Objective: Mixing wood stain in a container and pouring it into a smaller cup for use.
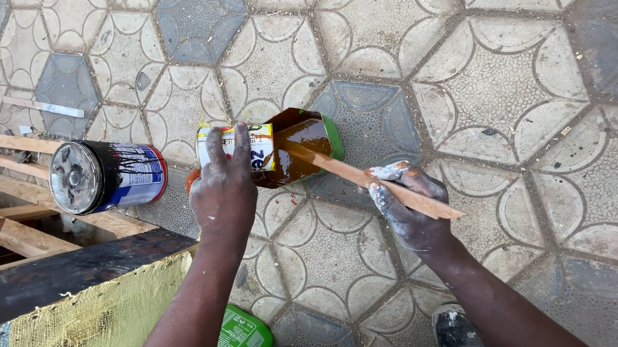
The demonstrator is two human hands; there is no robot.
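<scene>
1. Left hand (222, 193): fingers together, pressed over a cut-open plastic bottle (272, 148) lying on its side on the patterned tile floor (503, 76).
2. Right hand (407, 207): paint-smeared, pinching a wooden stick (366, 179); tip in the bottle's brown liquid, probably paint.
3. Paint tin (105, 175): lying left, on wooden planks (7, 142).

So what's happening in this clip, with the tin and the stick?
A person crouches over a patterned tile floor. The left hand steadies a cut-open plastic container of brown liquid, lying tipped on its side. The right hand, smeared with white, holds a flat wooden stick with its end dipped in the liquid. A paint-streaked metal tin lies on wooden planks at the left, and a green bottle sits near the bottom.
</scene>
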